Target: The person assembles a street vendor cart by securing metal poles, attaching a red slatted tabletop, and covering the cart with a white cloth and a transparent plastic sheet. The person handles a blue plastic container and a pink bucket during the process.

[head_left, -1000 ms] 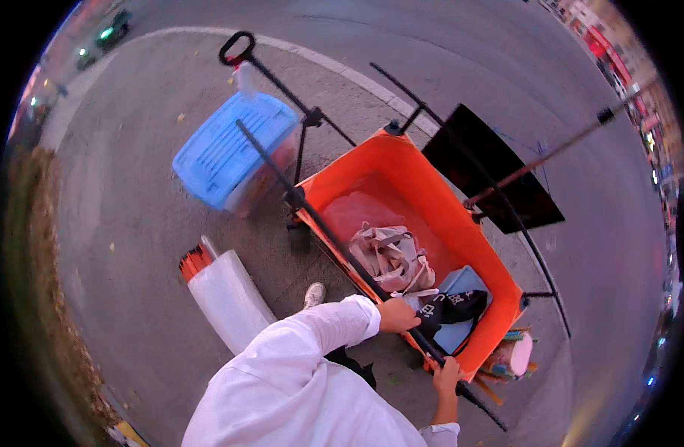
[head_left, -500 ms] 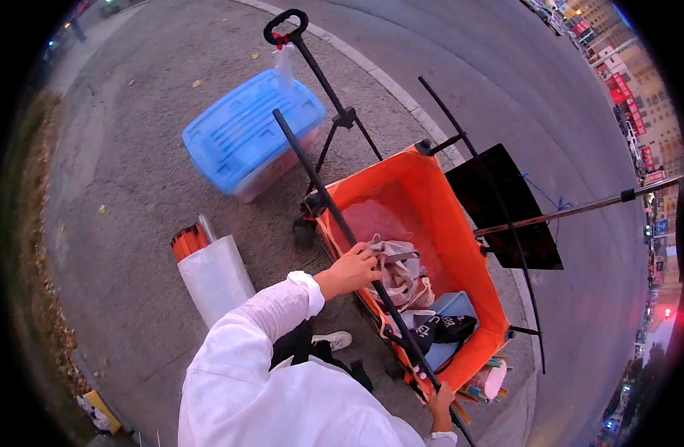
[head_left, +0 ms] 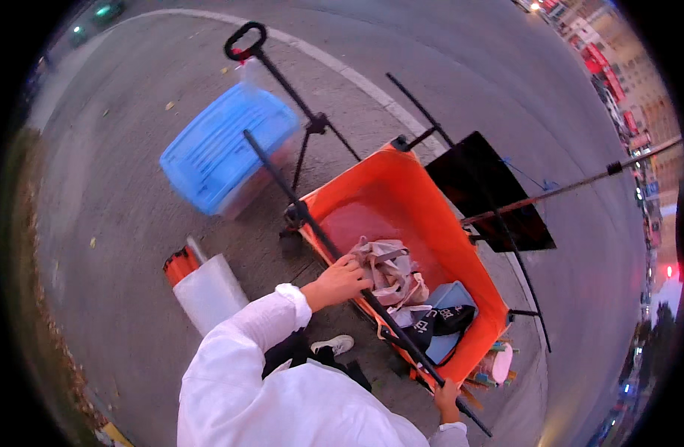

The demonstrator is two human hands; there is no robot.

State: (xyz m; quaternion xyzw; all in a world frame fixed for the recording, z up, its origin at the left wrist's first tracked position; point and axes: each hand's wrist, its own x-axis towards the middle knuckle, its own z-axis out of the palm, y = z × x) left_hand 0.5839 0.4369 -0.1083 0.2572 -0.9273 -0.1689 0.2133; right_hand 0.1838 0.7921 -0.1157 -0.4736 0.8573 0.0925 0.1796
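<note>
A long black pole (head_left: 319,231) runs along the near side of an orange folding wagon (head_left: 480,298). My left hand (head_left: 340,283) is closed round its middle, beside a crumpled pale cloth bag (head_left: 401,287) inside the wagon. Farther down, my right hand (head_left: 448,400) grips the same pole near its lower end, by the wagon's near right corner. Also within the wagon are a light blue bin (head_left: 448,296) and a black cloth item (head_left: 455,319) with white lettering. The undersides of both hands are hidden.
A blue-lidded storage box (head_left: 230,141) stands beside the wagon's black pull handle (head_left: 278,71). A clear-wrapped bundle (head_left: 207,290) lies left of me. Across the wagon are another black pole (head_left: 521,272), a dark panel (head_left: 491,186) and a metal pole (head_left: 573,182). A curb (head_left: 334,63) borders the road.
The view has shifted, so the box, wagon handle and wagon's far end appear farther left. Both hands stay on the black pole.
</note>
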